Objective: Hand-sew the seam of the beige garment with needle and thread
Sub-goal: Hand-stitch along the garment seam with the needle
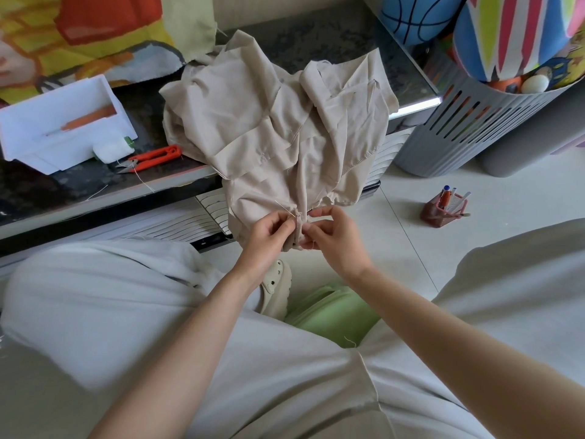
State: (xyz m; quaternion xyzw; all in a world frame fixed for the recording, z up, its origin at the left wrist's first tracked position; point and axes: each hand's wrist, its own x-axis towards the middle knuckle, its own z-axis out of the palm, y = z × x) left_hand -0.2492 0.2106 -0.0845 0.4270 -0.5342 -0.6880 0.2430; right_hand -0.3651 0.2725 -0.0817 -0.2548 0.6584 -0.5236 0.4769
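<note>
Dark speckled counter (pixel 316 36) fills the space beyond our hands, and the beige garment (pixel 269 122) lies crumpled on it, its lower part hanging over the front edge down to our fingers. Our left hand (pixel 269 231) has its fingers curled, pinching a fine needle (pixel 284 208) that slants up and to the left out of the bunched seam; we cannot follow the thread. Our right hand (pixel 334 237) pinches the same gathered fold of the beige garment from the other side, fingertips nearly touching those of the left. Farther off to the left, on the counter, sit a white box (pixel 63 128), a white spool (pixel 113 150) and red snips (pixel 155 156). To the right and beyond stands a grey slotted basket (pixel 468 128), with a small red pen holder (pixel 443 209) on the pale floor nearer us. Just below our wrists are a beige clog (pixel 278 285) and a green cushion (pixel 335 315).
</note>
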